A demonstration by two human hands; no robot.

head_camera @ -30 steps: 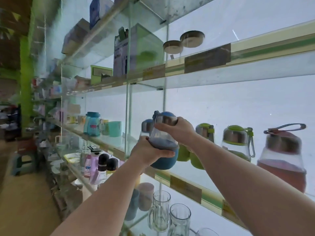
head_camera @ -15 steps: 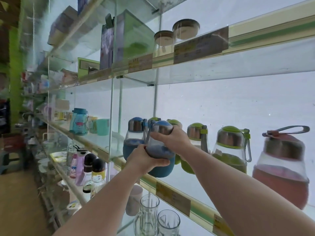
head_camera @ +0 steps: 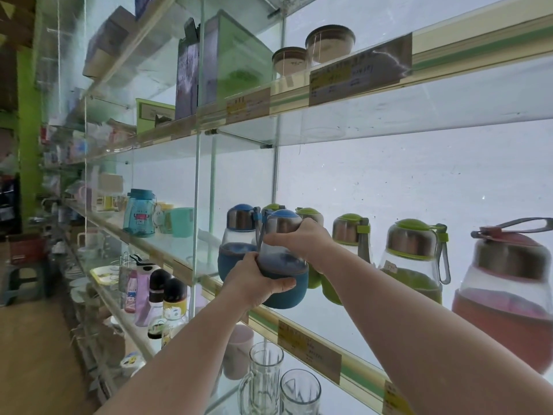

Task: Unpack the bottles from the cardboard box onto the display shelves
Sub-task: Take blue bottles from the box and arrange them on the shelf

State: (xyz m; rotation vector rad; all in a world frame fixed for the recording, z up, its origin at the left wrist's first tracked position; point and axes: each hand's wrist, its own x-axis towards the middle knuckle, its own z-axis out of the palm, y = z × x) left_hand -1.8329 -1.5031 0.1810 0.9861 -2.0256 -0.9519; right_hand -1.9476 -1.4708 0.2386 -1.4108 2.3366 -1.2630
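Observation:
A glass bottle with a blue sleeve and blue-topped metal cap (head_camera: 284, 259) sits at the front edge of the middle glass shelf (head_camera: 305, 322). My left hand (head_camera: 254, 280) grips its blue base from the left. My right hand (head_camera: 302, 238) grips its neck just under the cap. A second blue bottle (head_camera: 238, 244) stands right behind it to the left. Green bottles (head_camera: 416, 259) and a large pink bottle (head_camera: 508, 295) stand in a row to the right. The cardboard box is out of view.
A vertical glass divider (head_camera: 196, 205) stands just left of the blue bottles. Glass mugs (head_camera: 266, 375) sit on the shelf below. Jars (head_camera: 329, 43) and boxes (head_camera: 236, 58) fill the shelf above. Teal cups (head_camera: 139, 214) stand further left. The aisle floor (head_camera: 33, 354) lies at the left.
Both hands have carried the blue bottle down and forward to the shelf's front edge, beside the other blue bottle. The view has swung slightly right.

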